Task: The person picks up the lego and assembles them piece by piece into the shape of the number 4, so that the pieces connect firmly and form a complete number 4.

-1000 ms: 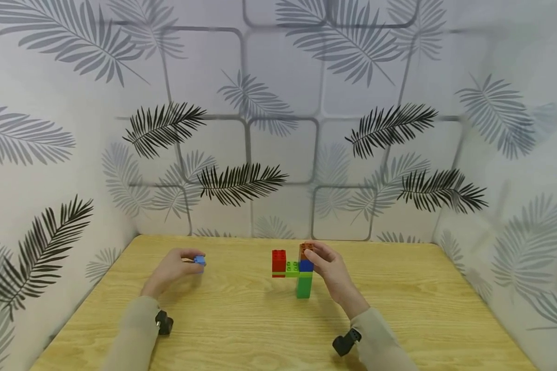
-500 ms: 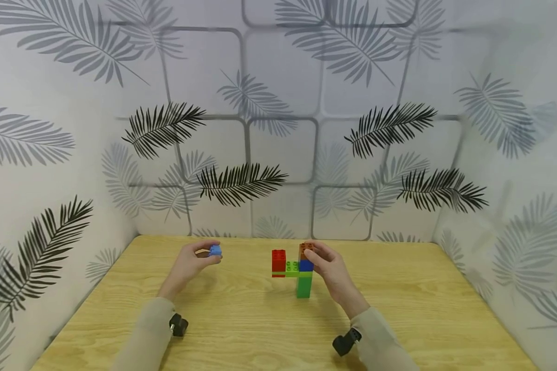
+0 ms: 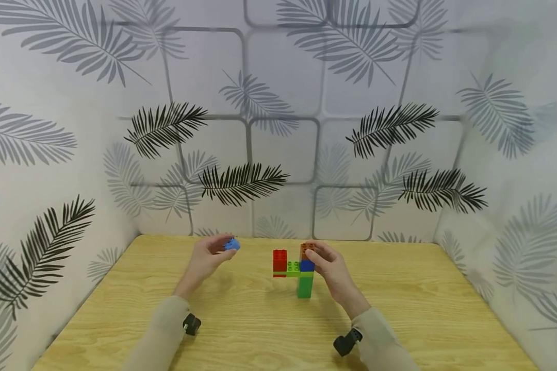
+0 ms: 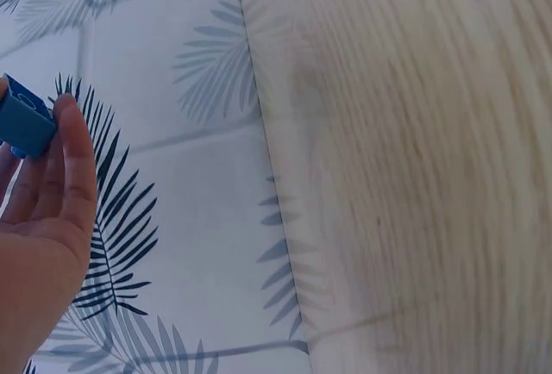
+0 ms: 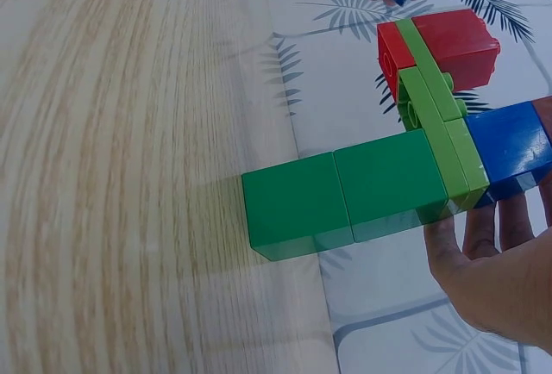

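My left hand (image 3: 208, 257) pinches a light blue toy brick (image 3: 232, 244) between thumb and fingers, raised above the table. The left wrist view shows this blue brick (image 4: 26, 124) tilted at the fingertips. My right hand (image 3: 335, 269) grips the upper part of a toy-brick structure at its right side. Two stacked green bricks (image 5: 345, 193) form its base. Lime green pieces (image 3: 293, 267) reach out to the left from them, with red bricks (image 3: 280, 261) at the far end. Above the green column sit a dark blue brick (image 3: 307, 266) and a brown brick (image 3: 307, 251), partly covered by the thumb.
The structure stands on a light wooden table (image 3: 241, 330). Behind and beside the table rise pale walls (image 3: 283, 211) with a leaf pattern. A small black camera is on each sleeve, the left camera (image 3: 192, 324) and the right camera (image 3: 347, 342).
My left hand has lifted the light blue brick and carried it rightward, closer to the structure, tilting it on the way. The right hand and the structure have stayed in place.
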Available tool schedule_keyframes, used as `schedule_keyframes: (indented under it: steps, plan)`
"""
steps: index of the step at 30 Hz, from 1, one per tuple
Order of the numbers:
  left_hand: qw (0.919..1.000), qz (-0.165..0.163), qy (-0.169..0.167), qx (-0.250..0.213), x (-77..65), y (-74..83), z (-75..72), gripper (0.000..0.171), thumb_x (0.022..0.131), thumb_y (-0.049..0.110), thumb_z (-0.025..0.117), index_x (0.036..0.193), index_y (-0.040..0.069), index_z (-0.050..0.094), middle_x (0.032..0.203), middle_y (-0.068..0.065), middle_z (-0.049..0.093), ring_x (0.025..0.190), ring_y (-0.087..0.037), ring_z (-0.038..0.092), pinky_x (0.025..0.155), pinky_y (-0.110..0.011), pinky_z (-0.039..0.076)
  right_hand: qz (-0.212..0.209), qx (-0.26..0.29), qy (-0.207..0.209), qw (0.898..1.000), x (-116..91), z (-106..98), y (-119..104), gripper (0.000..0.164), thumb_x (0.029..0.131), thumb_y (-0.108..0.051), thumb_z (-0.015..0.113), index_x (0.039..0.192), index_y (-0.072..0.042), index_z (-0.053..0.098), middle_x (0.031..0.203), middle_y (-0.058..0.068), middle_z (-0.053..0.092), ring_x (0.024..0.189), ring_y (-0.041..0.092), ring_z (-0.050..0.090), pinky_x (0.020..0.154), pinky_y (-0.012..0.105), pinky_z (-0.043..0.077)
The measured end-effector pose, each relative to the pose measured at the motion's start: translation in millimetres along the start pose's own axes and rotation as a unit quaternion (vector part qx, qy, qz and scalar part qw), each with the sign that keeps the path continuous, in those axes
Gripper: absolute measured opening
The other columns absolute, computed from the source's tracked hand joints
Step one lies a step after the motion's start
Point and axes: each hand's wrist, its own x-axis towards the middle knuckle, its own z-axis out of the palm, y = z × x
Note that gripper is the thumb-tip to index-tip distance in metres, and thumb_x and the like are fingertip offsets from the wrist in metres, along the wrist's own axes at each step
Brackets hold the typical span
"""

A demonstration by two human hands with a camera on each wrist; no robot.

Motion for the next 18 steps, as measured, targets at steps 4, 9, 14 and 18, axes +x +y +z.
schedule_keyframes:
  steps: [4,9,14,18]
  plan:
    - [0.9998,-0.001,0.0,0.02,0.6,2.5,8.0,0.039,0.09,0.018,0.072,0.127,0.01,0.065,0.117,-0.013,0.067,0.102,-0.015,0.063,0.079,-0.02,0.053,-0.002,0.0,-0.001,1.0,0.3,-0.2,0.2,0.049,0.095,-0.024,0.066,0.138,-0.003,0.053,0.121,0.001,0.062,0.105,0.01,0.063,0.111,0.047,0.039]
    - [0.9995,0.003,-0.001,0.032,0.3,9.2,21.3,0.038,0.093,0.02,0.07,0.13,0.013,0.064,0.116,-0.01,0.066,0.102,-0.017,0.06,0.078,-0.022,0.053,-0.002,0.006,-0.005,1.0,0.7,-0.5,0.5,0.049,0.095,-0.024,0.065,0.138,-0.002,0.052,0.118,-0.001,0.063,0.105,0.01,0.063,0.109,0.045,0.041]
    - [0.9991,0.001,0.004,0.043,0.8,12.7,33.7,0.038,0.093,0.019,0.068,0.131,0.016,0.064,0.114,-0.009,0.066,0.101,-0.015,0.058,0.076,-0.023,0.052,0.003,0.009,0.001,1.0,1.5,-0.4,1.4,0.046,0.095,-0.023,0.065,0.136,-0.004,0.055,0.114,-0.005,0.065,0.103,0.01,0.063,0.104,0.04,0.044]
    - [0.9993,0.006,-0.009,0.035,-2.1,26.8,42.0,0.04,0.094,0.014,0.066,0.134,0.01,0.061,0.116,-0.014,0.066,0.104,-0.023,0.06,0.077,-0.024,0.054,0.001,0.011,0.0,1.0,1.5,-0.5,1.7,0.045,0.095,-0.024,0.066,0.135,-0.004,0.056,0.113,-0.005,0.065,0.102,0.01,0.063,0.104,0.04,0.044]
